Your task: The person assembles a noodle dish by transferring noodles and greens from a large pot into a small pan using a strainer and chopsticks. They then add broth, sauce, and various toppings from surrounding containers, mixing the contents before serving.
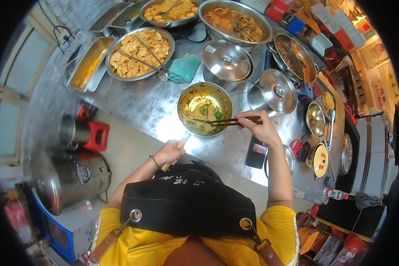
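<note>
My left hand (169,154) is closed around the wooden handle (181,143) of a small metal saucepan (183,96) at the steel table's front edge. Noodles (193,117) lie inside it in some liquid, with chopped green leaves (208,112) on the right side. Dark bits cling to the pan's inner wall. From the right, my right hand (257,127) grips a pair of dark chopsticks (231,122). Their tips reach down into the noodles and greens.
Two lidded steel pots (226,60) stand behind and right of the pan. A bowl of crisp pieces with tongs (141,50), a teal cloth (185,68) and a big basin of broth (236,25) are farther back. Red-handled scissors (296,148) and a black phone-like device (255,154) lie at right.
</note>
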Action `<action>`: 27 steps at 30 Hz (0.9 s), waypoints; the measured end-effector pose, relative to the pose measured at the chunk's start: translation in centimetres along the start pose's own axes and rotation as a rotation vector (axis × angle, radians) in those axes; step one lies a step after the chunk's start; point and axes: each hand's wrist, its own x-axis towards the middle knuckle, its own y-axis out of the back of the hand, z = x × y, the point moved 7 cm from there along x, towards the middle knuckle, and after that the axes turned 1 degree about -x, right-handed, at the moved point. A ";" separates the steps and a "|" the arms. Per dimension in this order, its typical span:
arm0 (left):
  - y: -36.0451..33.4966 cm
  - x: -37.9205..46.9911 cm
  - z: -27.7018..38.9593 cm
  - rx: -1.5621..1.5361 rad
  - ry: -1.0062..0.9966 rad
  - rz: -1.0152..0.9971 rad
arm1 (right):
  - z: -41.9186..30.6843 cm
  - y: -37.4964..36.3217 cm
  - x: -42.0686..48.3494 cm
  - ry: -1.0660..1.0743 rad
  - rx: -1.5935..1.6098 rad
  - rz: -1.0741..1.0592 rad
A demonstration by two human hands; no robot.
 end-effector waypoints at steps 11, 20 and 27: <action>-0.3 -0.1 0.2 -0.016 0.038 0.001 | 1.1 0.5 -1.7 0.015 -0.015 0.173; -1.2 -0.5 0.1 -0.058 0.035 0.041 | -6.3 -5.3 -4.1 0.339 -0.273 0.012; -2.0 -1.4 0.1 -0.153 -0.054 0.093 | -2.1 -4.8 -0.3 0.382 -0.204 0.286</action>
